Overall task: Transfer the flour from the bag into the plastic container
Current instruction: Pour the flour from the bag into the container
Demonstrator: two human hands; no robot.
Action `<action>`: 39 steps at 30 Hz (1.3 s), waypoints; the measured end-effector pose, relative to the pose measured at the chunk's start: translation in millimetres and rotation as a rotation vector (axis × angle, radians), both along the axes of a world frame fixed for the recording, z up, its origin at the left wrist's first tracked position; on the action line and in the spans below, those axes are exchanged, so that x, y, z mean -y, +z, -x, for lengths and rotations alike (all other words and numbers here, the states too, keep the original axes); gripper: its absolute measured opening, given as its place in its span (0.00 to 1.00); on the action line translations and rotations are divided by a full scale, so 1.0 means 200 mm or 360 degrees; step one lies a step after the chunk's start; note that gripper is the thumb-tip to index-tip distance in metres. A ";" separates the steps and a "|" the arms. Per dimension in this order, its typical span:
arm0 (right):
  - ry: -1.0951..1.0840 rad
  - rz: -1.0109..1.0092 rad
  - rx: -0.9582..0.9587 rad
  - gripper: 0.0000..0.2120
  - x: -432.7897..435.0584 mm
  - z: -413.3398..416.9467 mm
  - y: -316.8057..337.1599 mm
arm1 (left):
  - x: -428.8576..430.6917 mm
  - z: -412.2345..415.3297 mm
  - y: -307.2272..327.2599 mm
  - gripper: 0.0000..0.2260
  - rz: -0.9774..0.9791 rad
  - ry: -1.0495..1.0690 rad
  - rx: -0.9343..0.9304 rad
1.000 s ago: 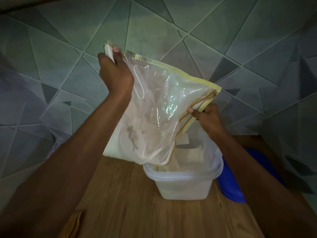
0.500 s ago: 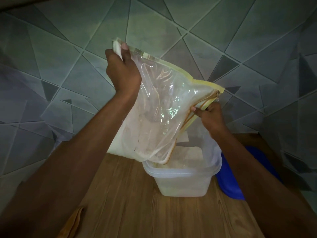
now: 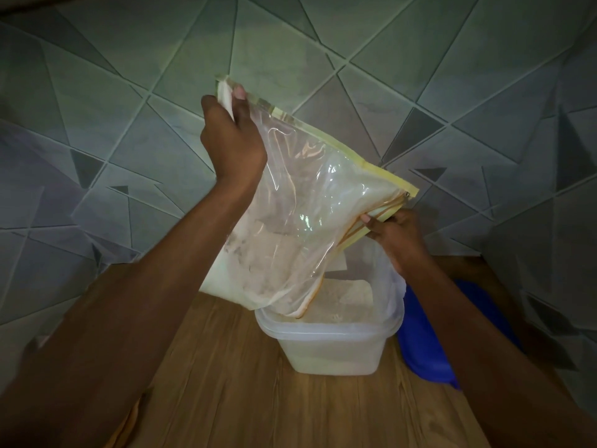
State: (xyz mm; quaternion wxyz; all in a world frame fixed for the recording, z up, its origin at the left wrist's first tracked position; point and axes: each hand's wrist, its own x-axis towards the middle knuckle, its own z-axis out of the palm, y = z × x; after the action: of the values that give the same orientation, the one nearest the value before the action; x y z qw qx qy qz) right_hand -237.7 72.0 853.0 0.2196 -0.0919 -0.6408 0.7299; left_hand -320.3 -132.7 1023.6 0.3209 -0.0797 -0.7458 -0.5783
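Note:
A clear plastic bag (image 3: 300, 202) with a pale yellow zip edge hangs tilted over a translucent plastic container (image 3: 329, 347). My left hand (image 3: 231, 143) grips the bag's raised upper corner. My right hand (image 3: 395, 232) pinches the zip edge at the lower right, above the container's far right side. The bag's open lower corner dips just inside the container's rim. White flour (image 3: 342, 297) fills much of the container, and a thin layer of it clings inside the bag's lower part.
The container stands on a wooden tabletop (image 3: 258, 392). A blue lid (image 3: 423, 344) lies right of it, partly under my right forearm. A tiled wall (image 3: 387, 59) with a triangle pattern rises close behind the table.
My left hand has lifted the bag's corner higher and to the right, tipping the bag steeper. More flour has slid into the container, leaving the bag emptier. My right hand has hardly moved.

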 end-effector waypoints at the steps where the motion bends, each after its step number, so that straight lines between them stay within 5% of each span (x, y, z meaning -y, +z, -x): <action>1: 0.0028 0.0046 -0.0016 0.17 0.00 0.00 0.00 | 0.00 0.01 0.00 0.13 -0.0005 0.0008 -0.0004; 9: -0.0057 0.0215 -0.0201 0.27 0.01 -0.02 0.07 | 0.00 0.03 -0.02 0.13 -0.0017 0.0050 0.0018; 14: -0.0243 0.0187 -0.0131 0.11 0.01 -0.02 0.11 | 0.01 0.04 -0.01 0.13 -0.0028 0.0005 0.0036; 22: -0.0448 -0.0043 -0.0094 0.04 -0.03 -0.04 0.10 | -0.04 0.01 -0.04 0.13 0.0007 -0.0116 -0.0024; 39: -0.0014 -0.0647 0.0019 0.04 -0.29 -0.03 0.09 | -0.16 -0.10 -0.07 0.13 0.0202 0.0022 -0.0121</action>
State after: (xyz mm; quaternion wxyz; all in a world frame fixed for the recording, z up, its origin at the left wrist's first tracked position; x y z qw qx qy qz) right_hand -232.4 129.5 870.4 0.2328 -0.0528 -0.7758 0.5840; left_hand -300.7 -99.7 1008.8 0.3475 -0.1166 -0.7687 -0.5242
